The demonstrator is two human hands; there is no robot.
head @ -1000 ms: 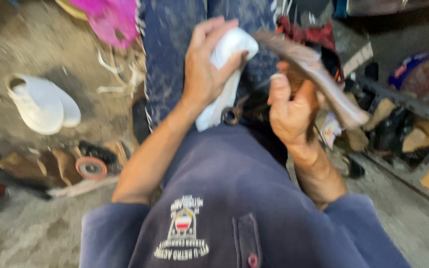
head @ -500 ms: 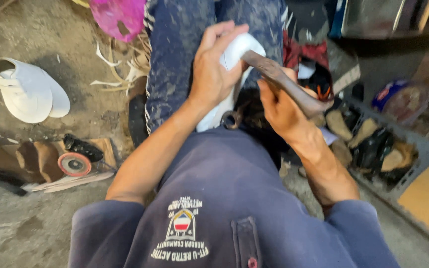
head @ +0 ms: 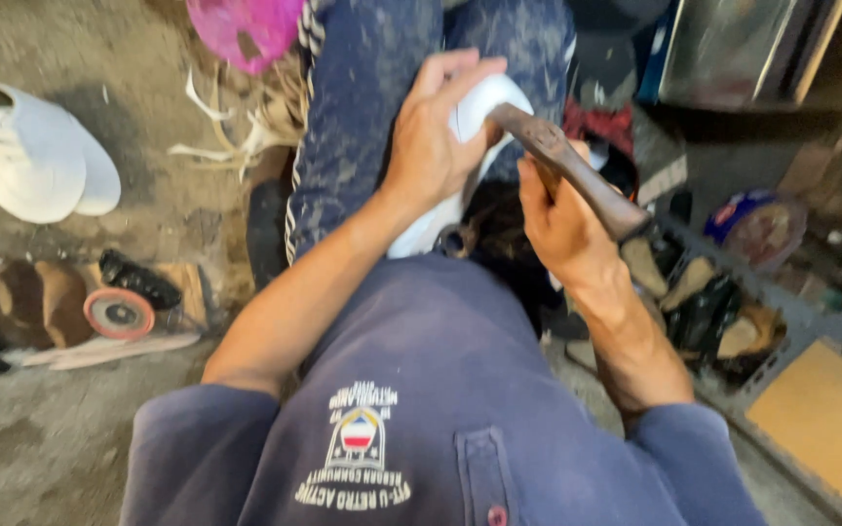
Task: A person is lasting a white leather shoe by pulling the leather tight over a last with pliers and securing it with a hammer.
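Both hands are busy over my lap. My left hand [head: 431,146] lies spread across a white shoe [head: 470,127], palm down and fingers wrapped over its top, pressing it against my knee; the shoe sits on the denim of my stained blue jeans [head: 363,107], its pale body running down under the wrist toward my shirt. My right hand [head: 562,219] is closed firmly round the wooden handle of a hammer [head: 562,166], thumb over the shaft; the brown handle slants from the lower right up to the left, and its upper end meets the toe of the shoe just beside my left fingertips. I cannot make out the hammer's head clearly, as that end is blurred.

Below the hands I see my navy shirt [head: 421,409] with a crest on the chest. On the concrete floor to the left, well apart from me, lies a second white shoe [head: 31,156] on its side, near the top left corner. Closer in on that side sit brown leather pieces [head: 41,302] and a round red disc [head: 119,314]. A pink plastic object [head: 246,29] sits at the top edge beside pale scrap strips [head: 236,127]. To my right a tray of dark and tan shoe parts [head: 704,302] stands near a tan board [head: 830,419]
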